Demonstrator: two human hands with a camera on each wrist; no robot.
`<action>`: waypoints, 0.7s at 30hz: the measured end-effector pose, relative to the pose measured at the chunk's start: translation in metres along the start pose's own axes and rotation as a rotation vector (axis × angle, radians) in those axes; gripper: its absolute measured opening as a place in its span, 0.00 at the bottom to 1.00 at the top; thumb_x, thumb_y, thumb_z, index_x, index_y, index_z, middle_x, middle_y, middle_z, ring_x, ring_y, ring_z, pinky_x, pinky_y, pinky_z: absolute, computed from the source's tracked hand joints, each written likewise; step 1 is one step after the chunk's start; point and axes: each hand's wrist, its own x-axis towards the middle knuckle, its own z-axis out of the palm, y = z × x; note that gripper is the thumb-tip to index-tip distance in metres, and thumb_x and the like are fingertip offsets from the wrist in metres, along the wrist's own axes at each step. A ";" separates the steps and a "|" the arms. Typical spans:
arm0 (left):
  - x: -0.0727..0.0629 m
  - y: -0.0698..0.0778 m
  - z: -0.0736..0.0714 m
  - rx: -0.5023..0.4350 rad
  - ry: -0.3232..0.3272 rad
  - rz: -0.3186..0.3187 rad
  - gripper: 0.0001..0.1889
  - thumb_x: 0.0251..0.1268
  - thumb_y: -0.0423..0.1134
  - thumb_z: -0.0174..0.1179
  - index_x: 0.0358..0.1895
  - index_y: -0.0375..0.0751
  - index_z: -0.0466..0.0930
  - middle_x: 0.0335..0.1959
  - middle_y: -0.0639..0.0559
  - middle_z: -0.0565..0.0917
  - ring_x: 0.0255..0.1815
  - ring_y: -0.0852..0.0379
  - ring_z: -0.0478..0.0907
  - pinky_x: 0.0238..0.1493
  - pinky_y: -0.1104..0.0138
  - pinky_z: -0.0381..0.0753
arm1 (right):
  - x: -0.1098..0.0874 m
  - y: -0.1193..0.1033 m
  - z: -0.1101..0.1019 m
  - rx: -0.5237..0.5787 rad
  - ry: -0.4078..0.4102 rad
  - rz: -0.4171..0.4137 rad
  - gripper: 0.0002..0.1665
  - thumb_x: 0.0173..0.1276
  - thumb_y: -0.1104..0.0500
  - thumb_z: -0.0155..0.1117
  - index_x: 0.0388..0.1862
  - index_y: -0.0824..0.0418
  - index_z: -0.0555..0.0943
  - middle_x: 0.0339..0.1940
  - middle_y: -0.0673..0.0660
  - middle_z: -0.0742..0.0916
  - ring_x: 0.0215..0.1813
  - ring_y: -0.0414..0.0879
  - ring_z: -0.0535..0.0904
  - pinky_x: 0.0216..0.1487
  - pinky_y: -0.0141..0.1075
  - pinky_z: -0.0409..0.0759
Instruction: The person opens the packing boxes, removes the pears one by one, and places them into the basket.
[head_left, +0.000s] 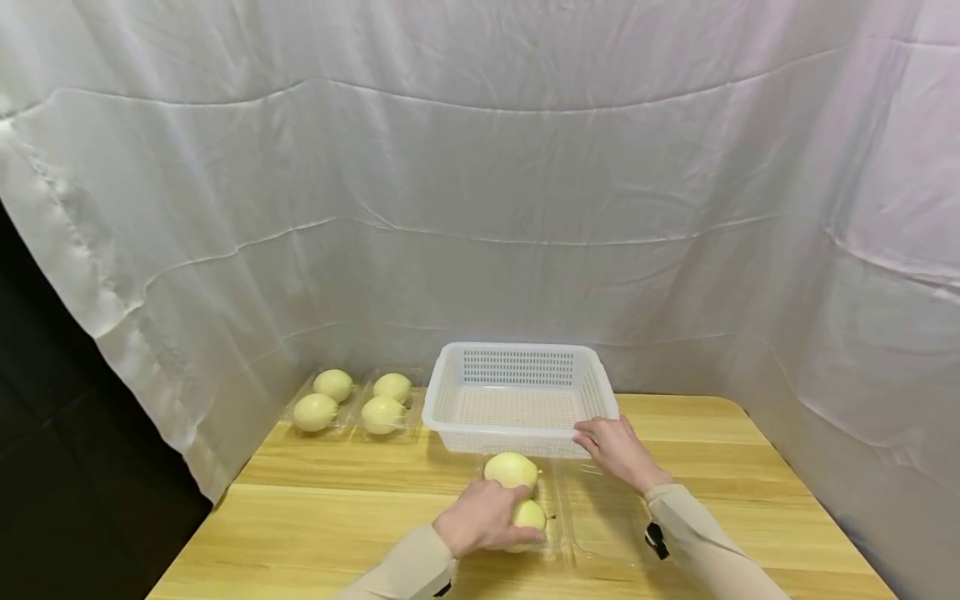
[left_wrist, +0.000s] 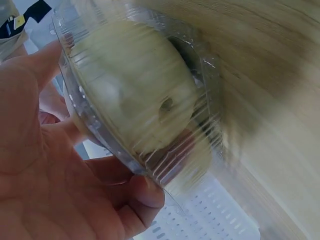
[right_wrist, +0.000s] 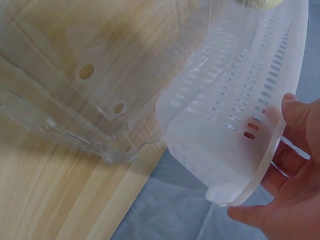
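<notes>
Smooth pear (head_left: 532, 515), perforated plastic basket (head_left: 498, 440)
The left hand (head_left: 483, 514) grips the rounded pear; the right hand (head_left: 621, 452) pinches the basket's rim (head_left: 517, 431).

From my end, I see pale grey cloth (head_left: 480, 183) hanging from nine o'clock through twelve to three, crossed by long creases (head_left: 525, 110) and tinged pinkish at two. A wood-grained tabletop (head_left: 345, 500) spreads around six; a black surface (head_left: 52, 433) shows between eight and nine.
</notes>
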 end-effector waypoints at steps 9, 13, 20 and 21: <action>0.001 0.007 0.003 -0.019 0.009 -0.093 0.31 0.51 0.71 0.61 0.53 0.56 0.80 0.27 0.54 0.83 0.26 0.60 0.75 0.31 0.66 0.73 | 0.002 0.003 -0.001 0.011 -0.040 0.000 0.15 0.69 0.57 0.63 0.48 0.64 0.86 0.45 0.60 0.89 0.50 0.57 0.84 0.59 0.66 0.68; 0.002 0.007 0.006 0.002 0.055 -0.103 0.30 0.50 0.71 0.61 0.50 0.55 0.81 0.22 0.54 0.80 0.21 0.61 0.71 0.23 0.68 0.69 | 0.002 0.005 -0.002 0.009 -0.038 -0.015 0.14 0.69 0.56 0.63 0.48 0.63 0.86 0.45 0.59 0.89 0.50 0.56 0.85 0.59 0.67 0.68; 0.001 0.006 0.016 0.000 0.182 -0.101 0.27 0.48 0.71 0.63 0.42 0.55 0.81 0.16 0.60 0.73 0.16 0.65 0.64 0.17 0.70 0.62 | 0.001 0.006 0.000 0.004 -0.013 -0.044 0.10 0.68 0.57 0.64 0.43 0.59 0.87 0.41 0.55 0.90 0.46 0.52 0.85 0.55 0.61 0.72; 0.001 0.007 0.017 -0.008 0.204 -0.103 0.26 0.48 0.71 0.63 0.41 0.55 0.81 0.15 0.61 0.71 0.15 0.65 0.63 0.16 0.71 0.60 | 0.001 0.006 0.000 0.002 -0.013 -0.044 0.10 0.68 0.57 0.64 0.43 0.59 0.87 0.41 0.55 0.90 0.46 0.52 0.85 0.55 0.61 0.71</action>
